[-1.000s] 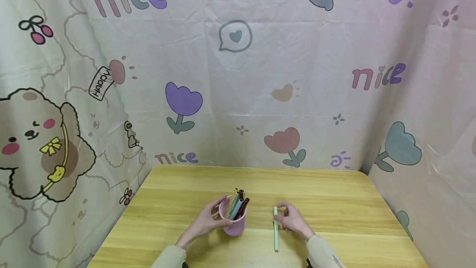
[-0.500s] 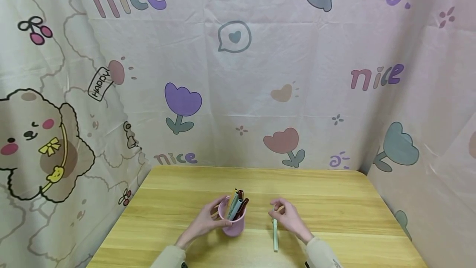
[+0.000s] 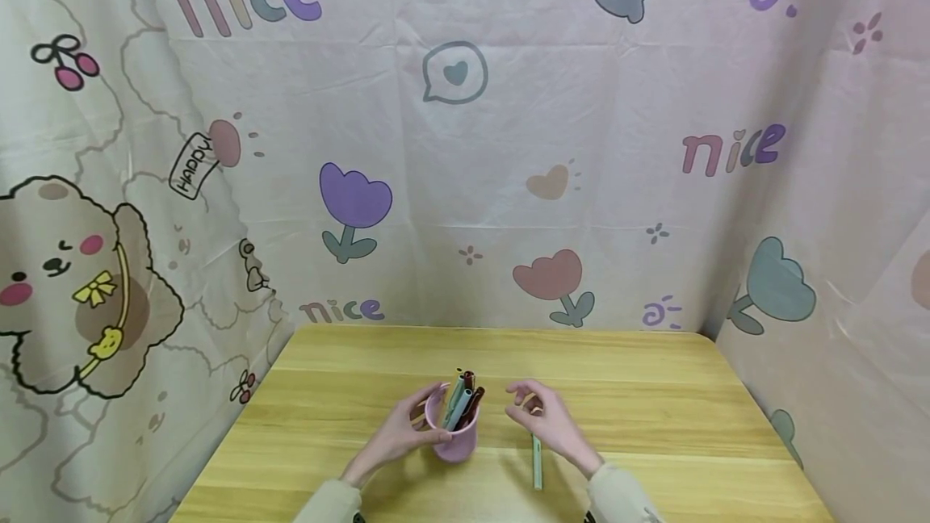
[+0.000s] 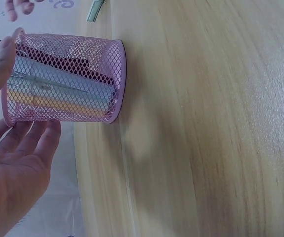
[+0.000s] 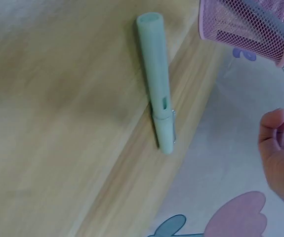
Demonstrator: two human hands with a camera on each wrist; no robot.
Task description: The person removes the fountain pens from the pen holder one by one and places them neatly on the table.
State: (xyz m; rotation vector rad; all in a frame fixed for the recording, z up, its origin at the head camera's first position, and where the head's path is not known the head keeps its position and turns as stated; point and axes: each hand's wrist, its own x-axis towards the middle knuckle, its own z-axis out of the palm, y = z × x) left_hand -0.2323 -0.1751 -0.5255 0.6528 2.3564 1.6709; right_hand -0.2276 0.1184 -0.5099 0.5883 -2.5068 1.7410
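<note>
A light wooden table (image 3: 654, 394) is seen across the lower middle of the head view. Behind it and at both sides, a creased pale cloth backdrop (image 3: 508, 119) is hung, printed with tulips, "nice" lettering and a cartoon dog at left.

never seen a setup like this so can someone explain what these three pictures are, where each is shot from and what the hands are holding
No machine here: a person works with two bare hands and wears three cameras. The wide picture comes from the head, looking down at a light wooden table in front of a cartoon-printed cloth backdrop. The other two come from the wrists, so they look tilted. The left hand wraps round a pink wire-mesh pen cup with several pens standing in it. The right hand holds nothing, its fingers loosely curled above the table. A pale green capped pen lies flat on the table beside it, clearest in the right wrist picture.
</note>
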